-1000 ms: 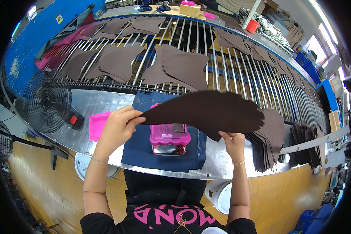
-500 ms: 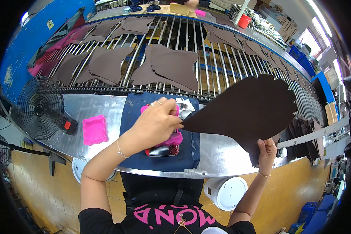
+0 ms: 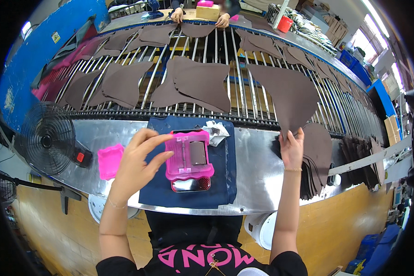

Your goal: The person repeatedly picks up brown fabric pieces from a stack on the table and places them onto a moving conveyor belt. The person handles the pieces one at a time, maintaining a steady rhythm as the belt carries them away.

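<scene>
The left hand [image 3: 138,168] has let go and sits empty, fingers parted, beside the pink tray [image 3: 174,158], leaving the right hand [image 3: 292,151] alone pinching the narrow end of the brown piece [image 3: 290,87], now spread over the rod rack [image 3: 257,121].

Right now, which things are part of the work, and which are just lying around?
Seem part of the work:
- brown piece, its narrow end in the right hand
- rack, under its wide end
- stack of similar pieces, near that hand
- maybe pink box, by the open left hand

Probably just lying around:
- fan
- pink tray
- tissue
- red bucket
</scene>
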`<action>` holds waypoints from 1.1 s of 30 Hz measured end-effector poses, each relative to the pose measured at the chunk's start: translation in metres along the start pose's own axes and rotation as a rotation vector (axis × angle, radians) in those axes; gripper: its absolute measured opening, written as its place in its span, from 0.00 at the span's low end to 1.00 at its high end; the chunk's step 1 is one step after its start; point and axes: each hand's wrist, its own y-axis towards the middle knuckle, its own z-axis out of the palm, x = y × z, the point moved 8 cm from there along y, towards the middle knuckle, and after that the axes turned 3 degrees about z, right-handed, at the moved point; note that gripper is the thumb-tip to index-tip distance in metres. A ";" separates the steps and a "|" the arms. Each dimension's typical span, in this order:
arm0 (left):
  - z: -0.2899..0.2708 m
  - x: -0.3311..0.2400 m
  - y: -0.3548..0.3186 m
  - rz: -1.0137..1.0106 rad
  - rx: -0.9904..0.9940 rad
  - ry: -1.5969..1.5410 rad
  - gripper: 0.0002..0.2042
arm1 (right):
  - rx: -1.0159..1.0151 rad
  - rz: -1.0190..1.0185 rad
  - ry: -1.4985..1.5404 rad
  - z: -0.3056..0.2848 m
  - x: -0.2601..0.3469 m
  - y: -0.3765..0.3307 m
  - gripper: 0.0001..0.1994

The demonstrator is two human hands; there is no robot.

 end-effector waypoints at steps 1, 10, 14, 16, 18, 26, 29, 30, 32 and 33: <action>-0.007 0.005 -0.005 -0.041 -0.028 0.004 0.15 | -0.022 0.028 0.046 0.003 -0.014 0.017 0.22; -0.075 0.075 -0.094 -0.387 -0.244 0.032 0.16 | -0.080 0.150 0.297 0.049 -0.115 0.147 0.17; -0.081 0.092 -0.109 -0.421 -0.288 -0.043 0.16 | -0.109 0.226 0.236 0.049 -0.135 0.163 0.13; -0.081 0.090 -0.107 -0.412 -0.283 -0.026 0.16 | -0.119 0.316 0.236 0.053 -0.144 0.156 0.12; -0.078 0.089 -0.102 -0.406 -0.270 -0.028 0.17 | -0.088 0.362 0.195 0.056 -0.141 0.140 0.09; -0.048 0.086 -0.080 -0.389 -0.222 -0.186 0.16 | 0.062 0.095 -0.229 0.027 -0.012 0.020 0.09; -0.038 0.091 -0.077 -0.345 -0.194 -0.165 0.15 | -0.164 -0.129 -0.497 -0.034 0.056 -0.009 0.09; -0.032 0.093 -0.076 -0.367 -0.178 -0.190 0.15 | -0.268 -0.222 -0.595 -0.063 0.081 -0.017 0.10; -0.020 0.095 -0.071 -0.403 -0.140 -0.251 0.15 | -0.486 -0.435 -1.035 -0.146 0.130 -0.022 0.19; -0.017 0.093 -0.070 -0.392 -0.137 -0.265 0.15 | -0.579 -0.428 -1.278 -0.167 0.136 -0.028 0.22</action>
